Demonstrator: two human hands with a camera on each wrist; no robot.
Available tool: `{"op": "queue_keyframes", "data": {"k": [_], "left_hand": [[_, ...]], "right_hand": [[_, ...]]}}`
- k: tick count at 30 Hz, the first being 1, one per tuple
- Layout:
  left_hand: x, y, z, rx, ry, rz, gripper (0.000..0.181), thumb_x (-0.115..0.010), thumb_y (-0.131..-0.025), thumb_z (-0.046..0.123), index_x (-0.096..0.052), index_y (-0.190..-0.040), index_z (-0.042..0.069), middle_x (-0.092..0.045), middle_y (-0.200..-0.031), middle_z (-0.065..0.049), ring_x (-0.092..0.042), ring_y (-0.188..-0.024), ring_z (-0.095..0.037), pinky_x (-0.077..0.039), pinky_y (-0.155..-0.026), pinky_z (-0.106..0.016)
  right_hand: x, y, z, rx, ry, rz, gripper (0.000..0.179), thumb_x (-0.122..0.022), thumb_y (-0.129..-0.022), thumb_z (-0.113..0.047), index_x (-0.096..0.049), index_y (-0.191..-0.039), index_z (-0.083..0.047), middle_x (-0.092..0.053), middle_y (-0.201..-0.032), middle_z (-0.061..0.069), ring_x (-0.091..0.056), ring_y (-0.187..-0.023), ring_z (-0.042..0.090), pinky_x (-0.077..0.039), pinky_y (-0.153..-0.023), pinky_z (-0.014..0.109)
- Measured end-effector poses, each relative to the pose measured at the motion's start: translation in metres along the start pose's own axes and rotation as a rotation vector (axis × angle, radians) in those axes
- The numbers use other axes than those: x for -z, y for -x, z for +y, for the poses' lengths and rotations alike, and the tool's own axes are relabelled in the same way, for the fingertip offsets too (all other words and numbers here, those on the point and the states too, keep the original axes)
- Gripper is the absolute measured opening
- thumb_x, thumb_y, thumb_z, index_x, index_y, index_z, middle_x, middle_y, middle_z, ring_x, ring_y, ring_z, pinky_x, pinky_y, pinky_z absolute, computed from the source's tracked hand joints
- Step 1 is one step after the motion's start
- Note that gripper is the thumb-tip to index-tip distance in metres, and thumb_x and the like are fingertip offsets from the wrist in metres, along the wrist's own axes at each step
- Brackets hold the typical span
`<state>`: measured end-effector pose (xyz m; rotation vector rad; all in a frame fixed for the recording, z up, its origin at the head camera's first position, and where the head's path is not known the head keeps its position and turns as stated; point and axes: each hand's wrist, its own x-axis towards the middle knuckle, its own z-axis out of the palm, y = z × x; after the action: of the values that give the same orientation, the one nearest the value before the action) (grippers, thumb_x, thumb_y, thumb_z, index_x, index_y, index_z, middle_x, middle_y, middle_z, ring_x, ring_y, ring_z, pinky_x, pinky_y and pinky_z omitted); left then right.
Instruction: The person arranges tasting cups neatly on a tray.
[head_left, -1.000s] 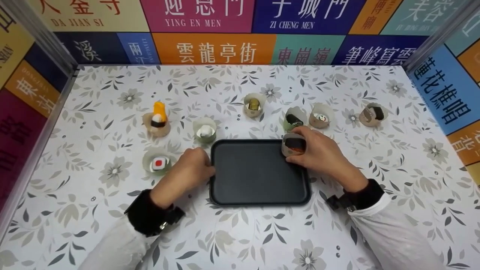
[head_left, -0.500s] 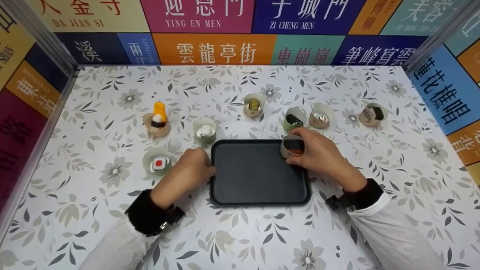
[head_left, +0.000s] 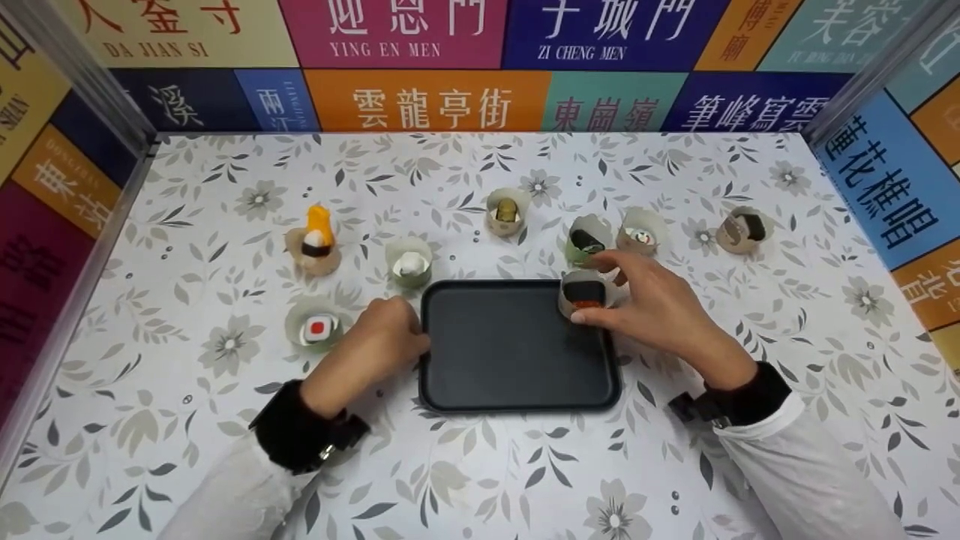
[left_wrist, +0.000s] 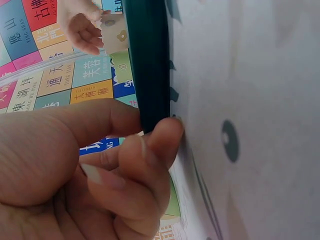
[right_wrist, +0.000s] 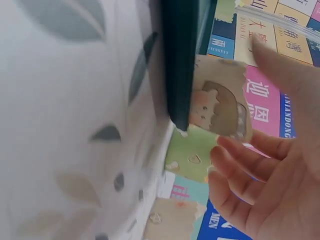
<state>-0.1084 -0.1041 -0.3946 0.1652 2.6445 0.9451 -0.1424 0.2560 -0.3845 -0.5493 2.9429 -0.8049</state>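
Observation:
A dark rectangular tray (head_left: 495,352) lies on the patterned tabletop. My left hand (head_left: 384,337) pinches its left edge; in the left wrist view the thumb and a finger sit on either side of the rim (left_wrist: 150,65). In the tray's far right corner stands a paper cup (head_left: 568,298) holding a sushi piece (head_left: 584,291) with a black wrap and orange on it. My right hand (head_left: 656,304) is spread around that cup, thumb in front and fingers behind. The right wrist view shows the thumb (right_wrist: 280,65) apart from the cup's printed side (right_wrist: 217,102).
Just behind the tray are a green cup (head_left: 577,251) and a tan cup (head_left: 637,244). Other sushi cups stand at far right (head_left: 739,234), back middle (head_left: 504,223) and left, including a pale green cup (head_left: 409,274), an orange-topped cup (head_left: 319,262) and a red-centred roll's cup (head_left: 300,341).
My right hand has loosened from the cup and drawn slightly right, its fingers wider apart. The cup stays in the tray's corner. My left hand has kept its place.

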Motion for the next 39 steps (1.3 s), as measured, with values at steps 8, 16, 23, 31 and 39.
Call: {"op": "queue_keyframes", "data": {"k": [8, 16, 23, 31, 39], "left_hand": [[0.0, 0.0, -0.001, -0.028, -0.016, 0.002, 0.046, -0.067, -0.081, 0.003, -0.041, -0.046, 0.019, -0.031, -0.045, 0.008, -0.035, -0.042, -0.01, -0.026, -0.042, -0.025], [0.001, 0.0, 0.001, 0.007, -0.006, -0.014, 0.045, -0.068, -0.082, 0.004, -0.044, -0.047, 0.018, -0.034, -0.045, 0.007, -0.036, -0.043, -0.011, -0.027, -0.042, -0.025], [0.001, -0.001, 0.0, 0.022, -0.003, -0.018, 0.043, -0.069, -0.082, 0.005, -0.046, -0.048, 0.018, -0.038, -0.046, 0.006, -0.04, -0.044, -0.012, -0.029, -0.043, -0.025], [0.002, 0.0, -0.001, 0.023, -0.012, -0.016, 0.042, -0.069, -0.082, 0.006, -0.048, -0.047, 0.018, -0.039, -0.045, 0.007, -0.04, -0.045, -0.013, -0.029, -0.043, -0.025], [0.002, 0.0, 0.0, 0.021, -0.019, -0.012, 0.041, -0.069, -0.082, 0.006, -0.051, -0.046, 0.017, -0.041, -0.045, 0.006, -0.041, -0.044, -0.014, -0.029, -0.042, -0.025]], "right_hand": [[0.02, 0.015, 0.019, 0.02, -0.079, 0.202, 0.052, -0.074, -0.097, -0.035, -0.062, -0.139, -0.007, -0.068, -0.125, 0.014, -0.061, -0.097, 0.029, -0.043, -0.076, 0.036], [0.027, 0.017, 0.048, -0.064, -0.114, 0.332, 0.058, -0.078, -0.094, -0.03, -0.058, -0.138, 0.002, -0.065, -0.127, 0.021, -0.057, -0.105, 0.026, -0.042, -0.08, 0.032], [0.037, 0.023, 0.077, -0.175, -0.066, 0.37, 0.068, -0.078, -0.093, -0.037, -0.053, -0.145, -0.002, -0.059, -0.136, 0.018, -0.054, -0.116, 0.032, -0.035, -0.082, 0.024], [0.051, 0.028, 0.102, -0.278, -0.041, 0.378, 0.077, -0.077, -0.094, -0.041, -0.046, -0.15, 0.001, -0.052, -0.137, 0.027, -0.047, -0.125, 0.044, -0.036, -0.095, 0.049], [0.066, 0.022, 0.129, -0.417, -0.047, 0.312, 0.098, -0.076, -0.092, -0.052, -0.029, -0.16, 0.002, -0.038, -0.154, 0.031, -0.035, -0.141, 0.05, -0.03, -0.112, 0.066]]}}
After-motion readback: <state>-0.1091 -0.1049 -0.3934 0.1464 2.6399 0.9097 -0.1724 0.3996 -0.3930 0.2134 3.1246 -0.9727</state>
